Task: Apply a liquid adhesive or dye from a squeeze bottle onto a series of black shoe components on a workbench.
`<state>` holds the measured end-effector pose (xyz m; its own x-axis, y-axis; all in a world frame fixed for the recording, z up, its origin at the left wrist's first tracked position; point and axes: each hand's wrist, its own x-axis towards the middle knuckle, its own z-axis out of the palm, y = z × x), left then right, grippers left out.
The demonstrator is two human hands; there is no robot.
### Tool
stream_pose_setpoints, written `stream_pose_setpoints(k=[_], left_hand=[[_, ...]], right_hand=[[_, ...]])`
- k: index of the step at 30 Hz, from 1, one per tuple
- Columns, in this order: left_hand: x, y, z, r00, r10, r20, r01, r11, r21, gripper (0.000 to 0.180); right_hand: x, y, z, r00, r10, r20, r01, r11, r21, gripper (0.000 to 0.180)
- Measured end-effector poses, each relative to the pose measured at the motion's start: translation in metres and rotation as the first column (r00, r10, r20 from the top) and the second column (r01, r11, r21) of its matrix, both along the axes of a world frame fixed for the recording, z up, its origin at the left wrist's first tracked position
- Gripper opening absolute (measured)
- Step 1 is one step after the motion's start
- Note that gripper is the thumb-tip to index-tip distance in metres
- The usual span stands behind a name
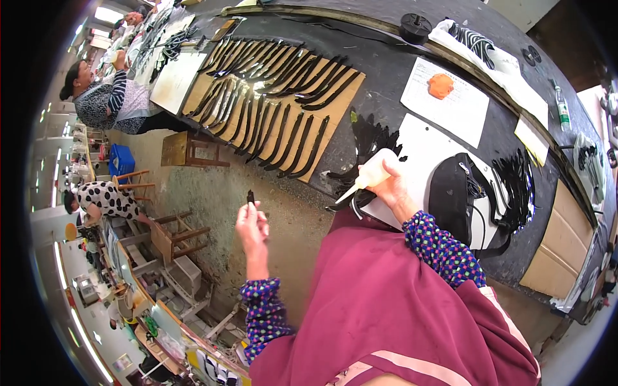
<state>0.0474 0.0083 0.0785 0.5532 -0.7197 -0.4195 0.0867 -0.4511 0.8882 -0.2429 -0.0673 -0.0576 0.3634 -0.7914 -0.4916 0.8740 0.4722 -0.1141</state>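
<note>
The left forearm rises from the lower edge, its hand (252, 226) lifted over the floor, fingertips pinching a small black piece (250, 195). That piece stands nearly upright, free end away from the wearer; its lower end is hidden in the fingers, so its full length cannot be told. The right forearm slants leftward, its hand (391, 188) wrapped around a pale squeeze bottle (380, 166) at the table's near edge. The bottle's long axis runs diagonally, nozzle down-left; the bottle covers some fingers. Beyond, black strips (315, 149) lie in rows on a cardboard sheet (338, 113), the farther ones blurring together under glare.
</note>
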Motion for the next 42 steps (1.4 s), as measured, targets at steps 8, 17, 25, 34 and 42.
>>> stream_pose_setpoints(k=[8,17,25,34,42], left_hand=[[-0.073,-0.032,0.085,0.772,-0.547,-0.323,0.583,0.812,0.02,0.024],[-0.114,-0.052,0.136,0.488,-0.734,-0.473,0.797,0.595,-0.1,0.02],[-0.124,-0.062,0.15,0.402,-0.769,-0.497,0.856,0.508,-0.096,0.019],[-0.125,-0.064,0.154,0.363,-0.794,-0.489,0.874,0.471,-0.116,0.019],[-0.122,-0.065,0.152,0.361,-0.795,-0.488,0.872,0.473,-0.126,0.02]], right_hand=[[-0.032,0.0,0.11,0.995,-0.089,0.04,0.095,0.972,-0.214,0.06],[-0.091,0.027,0.263,0.827,-0.454,-0.332,0.073,0.672,-0.737,0.076],[-0.1,0.032,0.28,0.791,-0.487,-0.371,-0.045,0.558,-0.828,0.075],[-0.095,0.034,0.282,0.776,-0.485,-0.404,-0.032,0.61,-0.792,0.072],[-0.096,0.034,0.28,0.808,-0.478,-0.344,-0.054,0.522,-0.851,0.07]])
